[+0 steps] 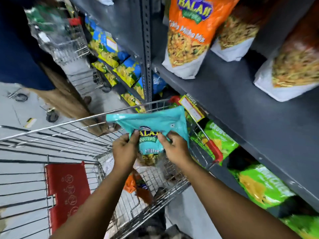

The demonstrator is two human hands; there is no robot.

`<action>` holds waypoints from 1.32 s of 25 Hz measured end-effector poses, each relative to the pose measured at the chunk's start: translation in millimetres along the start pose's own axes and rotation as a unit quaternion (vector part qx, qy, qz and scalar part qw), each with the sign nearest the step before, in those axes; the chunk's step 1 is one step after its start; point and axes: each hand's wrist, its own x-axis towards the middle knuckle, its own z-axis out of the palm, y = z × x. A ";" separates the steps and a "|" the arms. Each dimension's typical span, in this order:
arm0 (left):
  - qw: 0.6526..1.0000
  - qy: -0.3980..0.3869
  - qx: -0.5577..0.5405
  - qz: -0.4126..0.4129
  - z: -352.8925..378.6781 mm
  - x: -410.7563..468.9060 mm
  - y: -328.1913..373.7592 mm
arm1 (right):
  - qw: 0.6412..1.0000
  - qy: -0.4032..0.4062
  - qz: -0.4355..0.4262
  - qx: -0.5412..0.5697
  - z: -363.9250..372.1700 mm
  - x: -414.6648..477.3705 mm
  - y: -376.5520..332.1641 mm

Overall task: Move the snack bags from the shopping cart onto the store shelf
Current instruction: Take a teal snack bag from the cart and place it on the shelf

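Note:
A teal snack bag (151, 123) hangs above the wire shopping cart (72, 128), gripped on both sides. My left hand (125, 149) pinches its left part and my right hand (174, 149) holds its right part. Down in the cart lies an orange snack bag (132, 184), partly hidden by my left forearm. The grey store shelf (233, 87) rises on the right, with an orange snack bag (188, 35) and similar bags standing on it.
Green snack bags (222, 137) fill the lower shelf beside the cart. Blue and yellow bags (124, 66) line the far shelves. A red child-seat flap (67, 190) lies in the cart. Another cart (72, 49) and a person in a blue top (22, 49) stand ahead left.

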 end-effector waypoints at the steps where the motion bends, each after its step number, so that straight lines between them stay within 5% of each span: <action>1: 0.999 -0.003 -0.008 0.031 5.8 -8.2 17.7 | 0.999 0.026 -0.004 0.031 -9.7 -4.4 -14.1; 10: 0.977 -0.122 -0.066 0.160 131.4 -138.2 115.1 | 0.936 0.325 -0.066 0.118 -163.8 -96.4 -53.1; 18: 0.918 -0.358 -0.117 0.123 305.7 -344.0 94.2 | 0.813 0.540 -0.083 0.201 -352.2 -254.7 23.4; 24: 0.868 -0.485 -0.106 -0.009 410.8 -488.6 61.5 | 0.724 0.649 -0.076 0.222 -468.0 -361.9 87.0; 28: 0.852 -0.518 -0.065 -0.036 451.5 -538.6 52.8 | 0.715 0.657 -0.074 0.227 -519.8 -399.4 112.9; 33: 0.843 -0.531 -0.058 -0.069 466.2 -544.7 49.6 | 0.753 0.625 -0.077 0.192 -538.9 -413.6 128.7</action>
